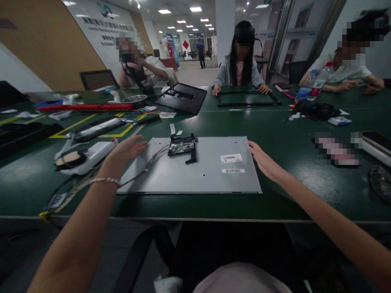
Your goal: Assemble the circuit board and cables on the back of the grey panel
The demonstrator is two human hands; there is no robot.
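Observation:
A flat silver-grey display panel [186,179] lies in front of me, its back side up. Mounted on it near the far edge is a green circuit board [183,147] in a black bracket [192,156]. Grey cables [154,160] run from the board to the panel's left side. My left hand [130,147] is beside the far left edge, fingers stretched out and apart from any grip. At the far right corner is my right hand [264,160], fingers extended along the edge; whether they touch it is unclear. Two white labels [231,158] sit on the panel's right half.
Left of the panel lie a white device with cable [97,156] and a red strip [88,107]. Beyond are a black back cover [183,98] and a black frame [249,98] under a co-worker's hands [263,88]. Bottles [319,81] and a phone [336,151] are at right.

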